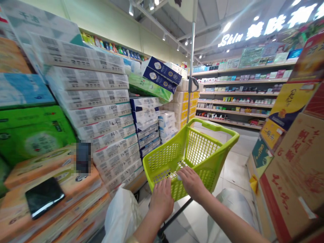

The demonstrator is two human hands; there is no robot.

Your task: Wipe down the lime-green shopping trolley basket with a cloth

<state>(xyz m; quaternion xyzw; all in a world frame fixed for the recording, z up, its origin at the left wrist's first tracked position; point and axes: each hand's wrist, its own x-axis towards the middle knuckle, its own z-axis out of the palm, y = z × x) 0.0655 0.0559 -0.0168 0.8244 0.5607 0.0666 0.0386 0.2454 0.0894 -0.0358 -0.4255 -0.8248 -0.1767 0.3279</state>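
A lime-green shopping cart (162, 156) with latticed plastic sides stands in front of me, its basket holding no goods that I can see. My left hand (163, 195) is closed over the near rim, fingers bent into the basket. To the right on the same rim, my right hand (191, 182) is closed too, its fingertips over the edge. A small white bit shows beside the right fingers; I cannot make out what it is. A metal pole (191, 67) rises at the cart's far left corner.
Tall stacks of wrapped tissue packs (108, 113) line the left side. A black phone (45, 197) lies on orange packs. Cardboard cartons (296, 168) stand along the right. Stocked shelves (233, 89) are at the back. White crumpled material (123, 216) sits low, left of my arms.
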